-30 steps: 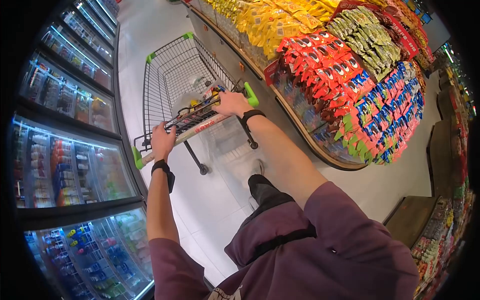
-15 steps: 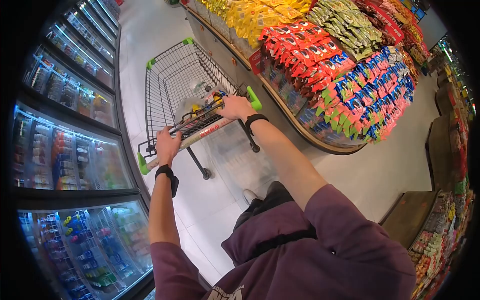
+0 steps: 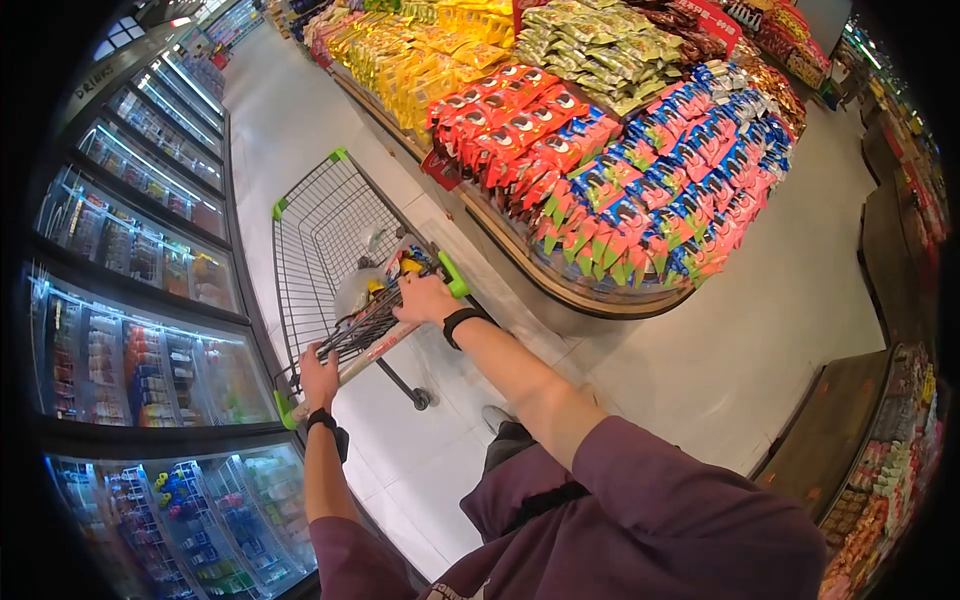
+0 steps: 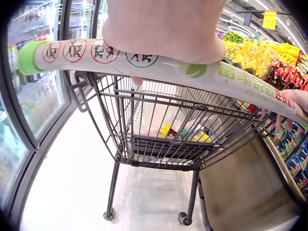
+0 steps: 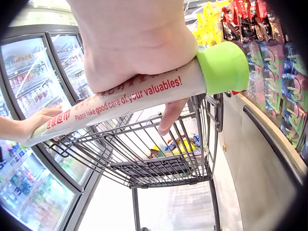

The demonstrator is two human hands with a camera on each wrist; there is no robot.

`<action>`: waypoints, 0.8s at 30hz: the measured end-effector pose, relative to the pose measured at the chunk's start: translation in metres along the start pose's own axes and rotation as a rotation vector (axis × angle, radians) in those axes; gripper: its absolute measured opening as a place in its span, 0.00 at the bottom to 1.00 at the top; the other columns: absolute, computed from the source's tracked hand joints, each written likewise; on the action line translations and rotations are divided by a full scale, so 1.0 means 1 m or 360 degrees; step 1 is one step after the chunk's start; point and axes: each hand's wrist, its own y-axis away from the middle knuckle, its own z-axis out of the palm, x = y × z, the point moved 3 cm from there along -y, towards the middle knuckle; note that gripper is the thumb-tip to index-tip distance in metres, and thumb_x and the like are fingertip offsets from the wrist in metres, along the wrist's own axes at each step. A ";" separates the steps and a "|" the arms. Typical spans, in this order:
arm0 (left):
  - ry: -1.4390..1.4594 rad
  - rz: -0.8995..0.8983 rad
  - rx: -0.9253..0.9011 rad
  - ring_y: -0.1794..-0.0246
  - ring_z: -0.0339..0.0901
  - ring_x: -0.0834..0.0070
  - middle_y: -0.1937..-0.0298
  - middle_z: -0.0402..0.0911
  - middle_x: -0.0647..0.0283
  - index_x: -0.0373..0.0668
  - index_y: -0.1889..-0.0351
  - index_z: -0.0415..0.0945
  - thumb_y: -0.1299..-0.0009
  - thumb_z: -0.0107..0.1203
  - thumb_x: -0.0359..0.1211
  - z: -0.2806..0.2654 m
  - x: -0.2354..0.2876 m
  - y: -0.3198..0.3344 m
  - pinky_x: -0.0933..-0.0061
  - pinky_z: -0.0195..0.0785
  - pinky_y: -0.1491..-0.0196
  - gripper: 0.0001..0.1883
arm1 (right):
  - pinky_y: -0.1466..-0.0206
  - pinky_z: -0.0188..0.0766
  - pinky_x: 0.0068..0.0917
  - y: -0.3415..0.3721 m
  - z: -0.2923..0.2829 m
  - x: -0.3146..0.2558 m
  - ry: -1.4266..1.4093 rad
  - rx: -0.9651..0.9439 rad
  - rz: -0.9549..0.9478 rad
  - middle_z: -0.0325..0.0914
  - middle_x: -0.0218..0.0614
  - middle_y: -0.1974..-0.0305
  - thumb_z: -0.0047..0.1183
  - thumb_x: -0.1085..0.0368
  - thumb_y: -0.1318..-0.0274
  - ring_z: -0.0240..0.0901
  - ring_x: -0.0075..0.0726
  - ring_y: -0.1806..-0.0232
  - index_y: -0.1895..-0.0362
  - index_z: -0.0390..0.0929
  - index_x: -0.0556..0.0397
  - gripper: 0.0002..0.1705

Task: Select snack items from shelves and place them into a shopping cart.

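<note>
A wire shopping cart with green corner caps stands in front of the person. The left hand lies over the left part of its handle; in the left wrist view the palm of that hand covers the printed handle bar. Near the green right end, the right hand is on the handle, and in the right wrist view this hand rests over the bar with a finger hanging below it. Colourful packages and a clear plastic bag lie inside the cart.
Lit glass-door coolers line the left side. To the right is a rounded display of snack bags, its wooden edge close to the cart. Pale floor runs between it and low shelving at far right.
In the head view, the cart and both hands appear lower and further left, and the snack display has also shifted left. More of the aisle ahead shows. Both hands remain on the handle.
</note>
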 end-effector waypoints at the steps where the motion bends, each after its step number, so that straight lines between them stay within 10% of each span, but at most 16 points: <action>1: -0.0049 0.0005 0.0008 0.45 0.74 0.50 0.44 0.73 0.50 0.45 0.43 0.73 0.33 0.58 0.41 0.003 -0.002 0.005 0.55 0.68 0.43 0.22 | 0.45 0.74 0.43 0.006 0.001 0.002 0.0008 0.0013 -0.0021 0.71 0.53 0.45 0.54 0.45 0.49 0.76 0.53 0.46 0.42 0.70 0.59 0.37; 24: 0.0012 -0.0086 0.0049 0.42 0.72 0.50 0.44 0.74 0.47 0.42 0.44 0.74 0.35 0.59 0.40 0.028 0.073 0.152 0.56 0.65 0.39 0.22 | 0.48 0.75 0.44 0.125 -0.004 0.078 -0.0020 -0.0014 -0.0315 0.72 0.58 0.44 0.55 0.46 0.49 0.77 0.55 0.48 0.42 0.70 0.61 0.37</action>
